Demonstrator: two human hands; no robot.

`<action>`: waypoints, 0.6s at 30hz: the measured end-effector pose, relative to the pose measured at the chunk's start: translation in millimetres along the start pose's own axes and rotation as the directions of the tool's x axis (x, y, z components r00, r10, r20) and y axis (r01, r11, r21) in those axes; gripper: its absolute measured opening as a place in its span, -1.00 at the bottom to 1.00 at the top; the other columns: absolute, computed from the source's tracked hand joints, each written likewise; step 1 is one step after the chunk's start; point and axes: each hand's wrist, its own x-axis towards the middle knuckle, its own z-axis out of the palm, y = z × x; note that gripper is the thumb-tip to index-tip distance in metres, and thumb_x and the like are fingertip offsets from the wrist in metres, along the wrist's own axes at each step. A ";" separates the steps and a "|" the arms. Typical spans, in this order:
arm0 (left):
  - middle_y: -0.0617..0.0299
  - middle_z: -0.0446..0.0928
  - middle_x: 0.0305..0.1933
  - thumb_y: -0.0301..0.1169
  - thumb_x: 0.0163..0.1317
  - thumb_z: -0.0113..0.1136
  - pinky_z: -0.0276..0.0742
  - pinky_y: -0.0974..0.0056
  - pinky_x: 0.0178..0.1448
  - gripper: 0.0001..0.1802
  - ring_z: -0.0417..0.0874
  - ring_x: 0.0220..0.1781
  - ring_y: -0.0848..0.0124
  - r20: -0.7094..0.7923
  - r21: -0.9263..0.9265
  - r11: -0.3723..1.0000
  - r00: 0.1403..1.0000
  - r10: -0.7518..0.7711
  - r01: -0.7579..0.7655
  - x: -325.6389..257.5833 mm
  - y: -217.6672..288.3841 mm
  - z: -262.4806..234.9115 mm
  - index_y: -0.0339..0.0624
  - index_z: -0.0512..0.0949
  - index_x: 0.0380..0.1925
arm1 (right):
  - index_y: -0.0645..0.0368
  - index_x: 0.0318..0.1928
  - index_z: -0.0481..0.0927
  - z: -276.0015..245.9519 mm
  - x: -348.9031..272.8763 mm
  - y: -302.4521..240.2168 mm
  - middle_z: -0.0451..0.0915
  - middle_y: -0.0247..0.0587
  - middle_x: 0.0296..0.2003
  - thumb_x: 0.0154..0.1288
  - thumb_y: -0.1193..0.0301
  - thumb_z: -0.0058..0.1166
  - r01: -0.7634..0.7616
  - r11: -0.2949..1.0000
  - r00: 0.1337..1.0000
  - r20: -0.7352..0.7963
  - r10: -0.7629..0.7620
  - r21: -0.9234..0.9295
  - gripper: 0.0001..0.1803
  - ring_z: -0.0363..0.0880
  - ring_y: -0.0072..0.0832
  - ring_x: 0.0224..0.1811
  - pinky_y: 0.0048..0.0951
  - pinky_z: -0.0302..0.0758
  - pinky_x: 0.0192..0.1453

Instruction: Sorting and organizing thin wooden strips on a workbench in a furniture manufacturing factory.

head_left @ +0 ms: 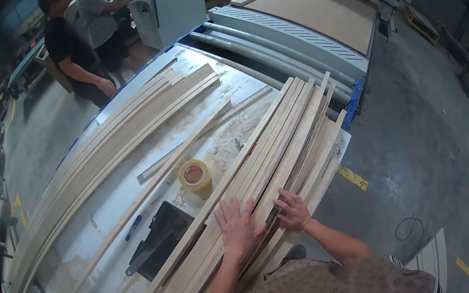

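A pile of long, thin wood strips (274, 139) lies along the near right side of a white-topped table (87, 235). My left hand (239, 227) rests on top of the pile with its fingers spread. Just to its right, my right hand (293, 209) lies against the strips on the pile's right side, its fingers apart and slightly bent. Neither hand is wrapped around a strip. Between the hands, some strips stand on edge with dark gaps among them.
Beyond the pile are a tape roll (194, 175), a black tray (160, 238) and a blue pen (133, 227). Another strip stack (115, 145) covers the far left side. Metal rollers (267, 46) border the table's far end. Two people (77, 55) stand past the left edge.
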 end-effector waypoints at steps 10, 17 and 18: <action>-0.13 0.10 0.48 0.17 -0.05 0.34 -0.25 -0.38 0.48 -0.03 -0.11 0.53 -0.29 -0.011 -0.005 1.000 1.000 0.018 -0.018 1.8 2.2 -1.0 0.21 0.25 0.38 | -0.14 0.27 0.43 -0.4 -1.6 0.7 0.25 -0.08 0.38 0.17 0.13 0.10 -0.009 1.000 1.000 0.007 0.009 0.018 -0.39 0.34 -0.10 0.31 -0.14 0.34 0.30; -0.11 0.12 0.48 0.17 -0.06 0.35 -0.24 -0.36 0.49 -0.04 -0.10 0.53 -0.28 0.005 0.020 1.000 1.000 0.001 -0.002 2.4 3.1 -1.4 0.22 0.26 0.39 | -0.18 0.28 0.41 -2.7 -1.0 -0.3 0.23 -0.13 0.40 0.12 0.16 0.14 -0.022 1.000 0.999 0.034 0.021 0.016 -0.36 0.30 -0.12 0.32 -0.13 0.34 0.29; -0.10 0.12 0.48 0.17 -0.06 0.35 -0.24 -0.36 0.49 -0.03 -0.10 0.52 -0.28 0.004 0.023 1.000 1.000 -0.002 0.002 2.4 3.0 -1.4 0.22 0.25 0.39 | -0.18 0.28 0.41 -3.3 -0.6 -1.0 0.23 -0.13 0.40 0.12 0.16 0.14 -0.025 1.000 0.999 0.031 0.025 0.016 -0.36 0.30 -0.12 0.32 -0.13 0.34 0.29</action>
